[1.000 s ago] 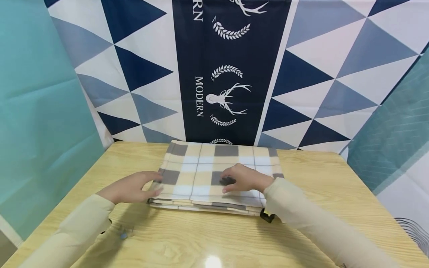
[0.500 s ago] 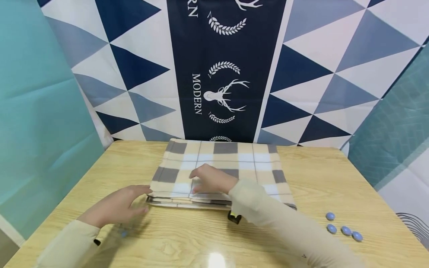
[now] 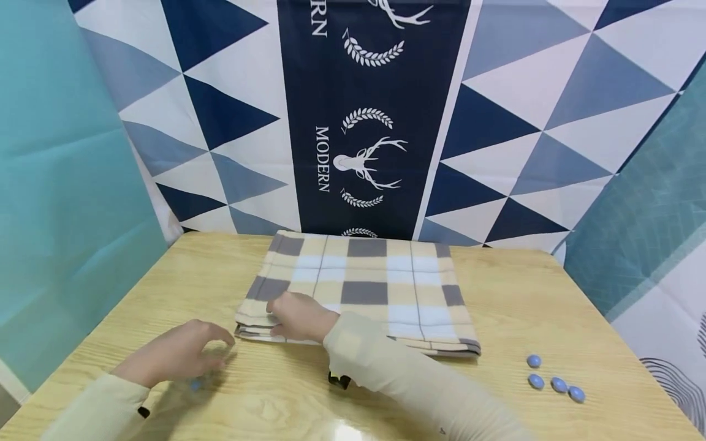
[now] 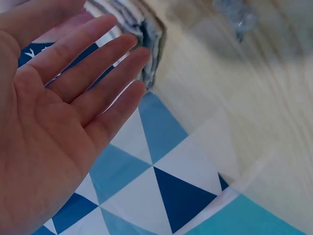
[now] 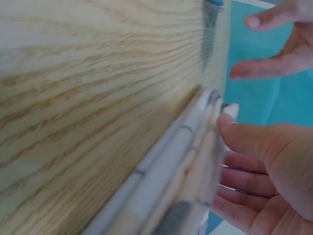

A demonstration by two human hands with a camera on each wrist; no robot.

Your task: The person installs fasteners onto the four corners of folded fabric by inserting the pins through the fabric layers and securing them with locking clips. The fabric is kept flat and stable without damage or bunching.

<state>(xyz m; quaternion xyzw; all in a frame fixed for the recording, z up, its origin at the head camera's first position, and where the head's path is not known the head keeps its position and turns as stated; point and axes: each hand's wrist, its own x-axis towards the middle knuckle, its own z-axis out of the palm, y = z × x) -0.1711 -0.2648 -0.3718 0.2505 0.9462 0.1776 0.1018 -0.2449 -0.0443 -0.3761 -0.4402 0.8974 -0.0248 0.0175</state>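
A folded plaid fleece blanket [image 3: 364,293] in cream, white and grey lies at the back middle of the table. Over its front left part is my right hand [image 3: 302,317], fingers bent loosely. The right wrist view has that thumb by the stacked layers at the folded edge, with the other fingers on the far side. My left hand [image 3: 179,352] is left of the blanket's front left corner, holding nothing; the left wrist view shows its palm and spread fingers. Behind it sits a small clear object with a blue part [image 3: 195,384], largely hidden by the hand.
Several blue oval pieces [image 3: 559,384] lie at the right of the wooden table [image 3: 265,398]. A patterned cloth [image 3: 358,92] hangs along the back edge, and a teal sheet [image 3: 66,184] stands at the left.
My right hand has moved left across the blanket, from its middle to its front left part. My left hand has drawn back toward me and left, away from the corner. The blue pieces have come into view.
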